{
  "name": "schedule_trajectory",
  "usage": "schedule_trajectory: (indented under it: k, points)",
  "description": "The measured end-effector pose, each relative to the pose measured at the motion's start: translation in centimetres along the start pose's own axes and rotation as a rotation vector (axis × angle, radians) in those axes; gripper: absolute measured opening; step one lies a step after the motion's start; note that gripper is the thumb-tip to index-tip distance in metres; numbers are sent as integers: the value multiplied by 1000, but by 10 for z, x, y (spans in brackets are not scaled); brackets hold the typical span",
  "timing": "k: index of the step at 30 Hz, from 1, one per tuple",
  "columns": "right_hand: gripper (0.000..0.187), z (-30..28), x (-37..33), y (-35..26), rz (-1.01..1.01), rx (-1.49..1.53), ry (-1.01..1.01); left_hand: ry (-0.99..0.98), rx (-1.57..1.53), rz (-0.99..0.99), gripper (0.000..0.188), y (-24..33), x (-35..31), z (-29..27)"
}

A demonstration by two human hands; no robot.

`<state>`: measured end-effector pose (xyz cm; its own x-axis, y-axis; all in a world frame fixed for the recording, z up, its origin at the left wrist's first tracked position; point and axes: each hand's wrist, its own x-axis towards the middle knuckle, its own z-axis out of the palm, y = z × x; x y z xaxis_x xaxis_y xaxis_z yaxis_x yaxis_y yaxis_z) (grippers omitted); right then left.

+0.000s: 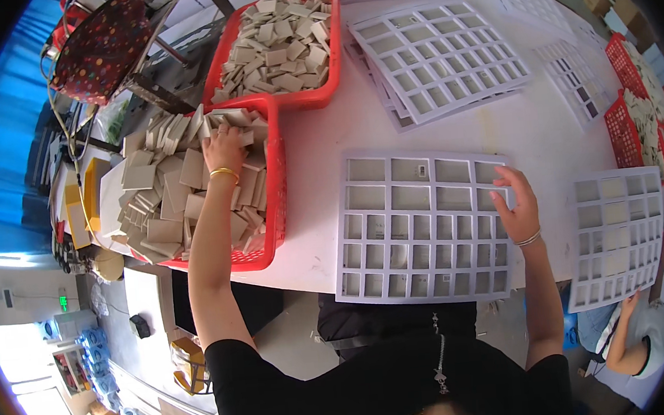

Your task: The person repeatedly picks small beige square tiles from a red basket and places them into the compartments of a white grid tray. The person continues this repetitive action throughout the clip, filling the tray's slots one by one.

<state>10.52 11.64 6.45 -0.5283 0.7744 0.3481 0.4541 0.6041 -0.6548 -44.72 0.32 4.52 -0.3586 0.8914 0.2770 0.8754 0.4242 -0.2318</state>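
Note:
My left hand point(224, 150), with a gold bangle at the wrist, reaches into a red plastic basket point(274, 181) heaped with flat, squarish beige tiles point(177, 190). Its fingers are bent over tiles near the far side of the heap, and the fingertips are partly hidden. My right hand point(519, 202) is open at the right edge of a white grid tray point(426, 237), fingers apart and thumb toward the cells. That tray lies flat on the table in front of me. Its cells look grey, and a few show small printed labels.
Another red basket point(337, 47) of beige tiles stands behind. A stack of white grid trays point(434, 63) lies at the far middle. To the right are another grid tray point(615, 232), red baskets point(624, 134) and another person's arm point(627, 340). A dark patterned bag point(105, 50) hangs far left.

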Motion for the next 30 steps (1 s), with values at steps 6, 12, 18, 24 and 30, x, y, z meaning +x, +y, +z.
schedule_trajectory:
  k: [6,12,18,24,30]
  points:
    - [35,-6,-24,10,97,35,37,329,-354,37,21,4,-23,-54]
    - [36,49,-33,-19,142,343,-179,610,-1048,-168,59,72,-108,-114]
    - [34,115,-34,-74,225,1083,-327,-33,-1570,-101,64,213,-164,-120]
    - [19,113,-53,-48,419,934,-189,-217,-1500,-151,44,252,-163,-82]
    - [25,81,-45,-21,620,738,74,-328,-1509,-124,37,251,-136,-59]
